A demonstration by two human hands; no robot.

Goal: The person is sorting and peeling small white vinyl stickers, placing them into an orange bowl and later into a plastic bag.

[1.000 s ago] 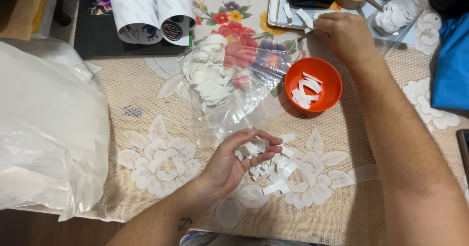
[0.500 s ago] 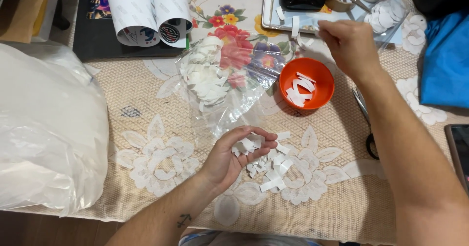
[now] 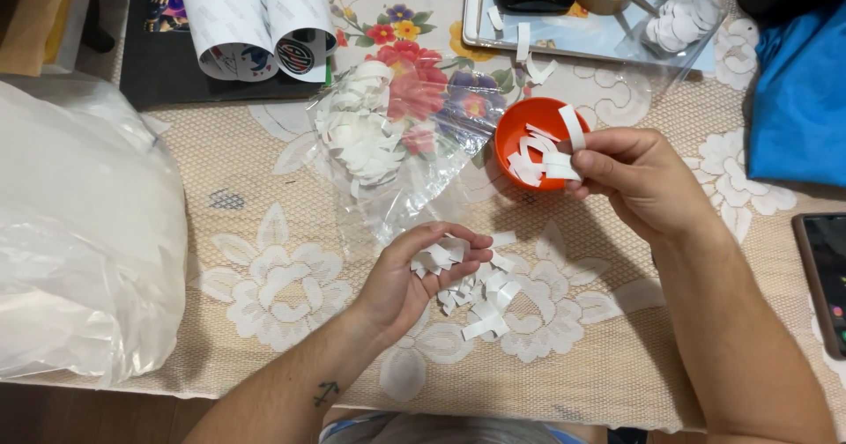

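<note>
Right hand (image 3: 639,180) has come back from the tray to the orange bowl (image 3: 529,131), pinching a white strip (image 3: 573,127); left hand (image 3: 423,272) still cups loose strips.

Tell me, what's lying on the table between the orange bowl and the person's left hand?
In the head view, between the orange bowl and the left hand lie the clear plastic bag's lower edge and bare lace tablecloth.

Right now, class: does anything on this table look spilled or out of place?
Yes. White paper strips lie loose on the lace tablecloth beside the left hand, outside the small orange bowl, and a few more lie strewn near the tray.
</note>
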